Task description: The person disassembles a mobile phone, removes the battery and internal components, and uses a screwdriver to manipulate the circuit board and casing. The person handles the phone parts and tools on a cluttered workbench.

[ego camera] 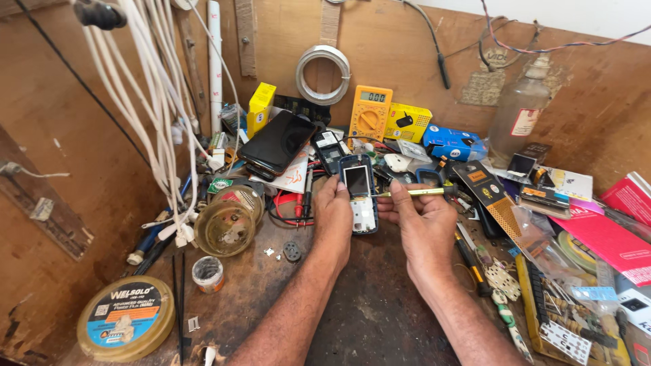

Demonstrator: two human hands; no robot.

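An opened small blue mobile phone with a little screen lies on the dark wooden bench. My left hand grips its left side and holds it steady. My right hand holds a thin yellow-handled tool, a small screwdriver or similar. The tool lies nearly level and its tip points left, touching the phone's right edge near the screen. Both forearms come in from the bottom of the view.
A black smartphone leans behind; a yellow multimeter stands against the wall. Round tins, a solder-paste tin and white cables fill the left. Packets, tools, a glass bottle crowd the right.
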